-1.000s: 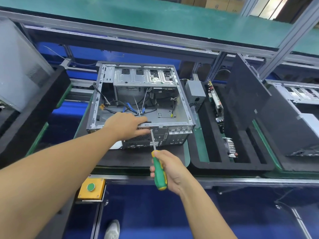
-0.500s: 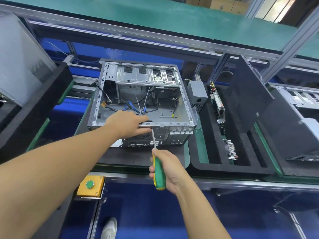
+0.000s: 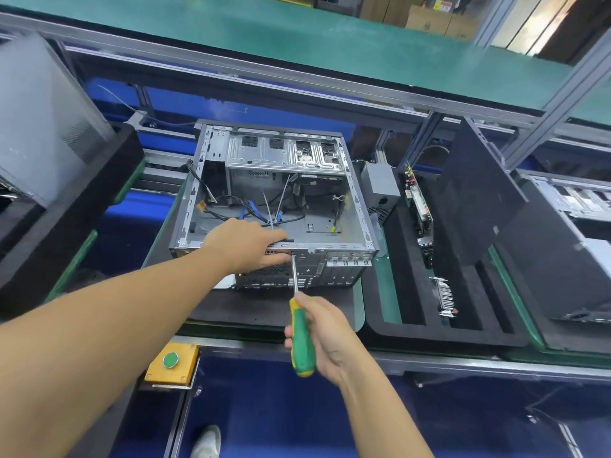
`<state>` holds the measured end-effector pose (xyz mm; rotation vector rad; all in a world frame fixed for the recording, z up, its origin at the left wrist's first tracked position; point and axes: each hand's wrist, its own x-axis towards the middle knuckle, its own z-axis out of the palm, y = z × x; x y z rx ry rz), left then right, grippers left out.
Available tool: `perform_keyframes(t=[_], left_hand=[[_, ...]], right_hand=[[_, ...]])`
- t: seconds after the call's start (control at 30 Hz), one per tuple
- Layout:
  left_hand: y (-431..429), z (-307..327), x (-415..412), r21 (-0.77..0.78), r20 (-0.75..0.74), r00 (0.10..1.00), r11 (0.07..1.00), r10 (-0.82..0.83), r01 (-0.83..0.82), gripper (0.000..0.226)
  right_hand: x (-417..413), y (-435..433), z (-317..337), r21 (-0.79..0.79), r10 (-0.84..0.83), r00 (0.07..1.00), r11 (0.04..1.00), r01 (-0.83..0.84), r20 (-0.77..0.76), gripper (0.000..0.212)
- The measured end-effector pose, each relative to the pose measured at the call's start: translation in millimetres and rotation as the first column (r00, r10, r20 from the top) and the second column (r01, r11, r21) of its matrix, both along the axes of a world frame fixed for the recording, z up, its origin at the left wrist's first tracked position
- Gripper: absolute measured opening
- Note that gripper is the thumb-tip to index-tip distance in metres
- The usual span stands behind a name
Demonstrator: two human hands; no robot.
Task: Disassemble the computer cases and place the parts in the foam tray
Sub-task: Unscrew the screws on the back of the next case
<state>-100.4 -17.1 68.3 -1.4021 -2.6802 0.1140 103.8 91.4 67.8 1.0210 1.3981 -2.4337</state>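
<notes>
The right hand's fingers (image 3: 299, 320) were wrapped around the green and yellow handle of a screwdriver (image 3: 301, 340), thumb lying along the top of the handle. The right hand (image 3: 325, 333) held the tool tilted up and away, its metal shaft rising to meet the near face of the computer case (image 3: 340, 226) just below the top rim. The tip sat right beside the left thumb. The left hand's fingers (image 3: 276, 235) were hooked over that near rim of the case and the thumb pressed on the outer face, so the left hand (image 3: 244, 247) gripped the edge.

The case lay on its side with the open side up, on a dark pad (image 3: 264, 309) on the green belt. Inside it were loose black and blue cables, white cable ties and a drive cage at the far end.

Just to the right of the case stood the black foam tray (image 3: 429, 332). A grey power supply (image 3: 380, 188) stood at its far left corner, a circuit board (image 3: 420, 209) stood on edge in a slot, and a dark side panel (image 3: 476, 200) leaned upright in a slot further right. A small card (image 3: 444, 297) stood in a near slot.

A yellow box with a green button (image 3: 171, 362) hung below the bench edge, near the left forearm
</notes>
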Motion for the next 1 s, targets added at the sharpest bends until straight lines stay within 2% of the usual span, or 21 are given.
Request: perform_keyframes(t=[0.07,0.1,0.17,0.3,0.4,0.47,0.57,0.67,0.77,0.87,1.0], left_hand=[[-1,1,1,-0.015,0.0,1.0,1.0,-0.001,0.001,0.085],[-1,2,2,-0.029,0.002,1.0,1.0,0.002,-0.002,0.085],[-1,3,3,-0.045,0.015,1.0,0.999,0.01,-0.009,0.085],[-1,3,3,-0.037,0.033,0.999,0.999,0.008,-0.007,0.083],[-1,-1,3,0.001,-0.006,0.999,0.999,-0.038,0.038,0.071],[-3,-2,3,0.039,-0.036,0.994,0.993,-0.107,0.109,0.064],[-6,0,6,0.077,-0.071,0.972,0.97,-0.226,0.231,0.06],[-8,1,6,0.139,-0.142,0.921,0.914,-0.362,0.381,0.048],[-13,0,4,0.128,-0.143,0.876,0.87,-0.46,0.477,0.064],[-16,-1,5,0.147,-0.11,0.87,0.858,-0.481,0.493,0.063],[-10,-1,13,0.207,-0.093,0.897,0.873,-0.432,0.441,0.04]], right_hand=[[-1,-3,3,-0.13,-0.002,1.0,0.992,0.002,-0.002,0.027],[-1,-5,2,-0.133,0.005,1.0,0.991,-0.005,0.001,0.031],[-1,-8,0,-0.084,0.006,1.0,0.996,-0.007,-0.011,0.033],[-1,-9,-1,0.052,-0.015,0.999,0.998,0.017,-0.033,0.014],[-3,-5,0,0.101,-0.005,1.0,0.995,0.006,-0.008,0.022],[-3,-5,2,0.045,0.004,1.0,0.999,-0.004,-0.009,0.023],[-4,-5,5,-0.133,-0.007,1.0,0.991,0.007,-0.003,0.032],[-4,-6,4,-0.06,0.03,1.0,0.998,-0.03,-0.004,0.034],[-2,-7,4,-0.008,0.032,0.998,0.999,-0.033,-0.056,0.025],[-2,-5,3,0.058,-0.001,0.999,0.998,0.004,-0.043,0.023],[-5,-5,5,0.083,0.008,1.0,0.996,-0.008,0.01,0.024]])
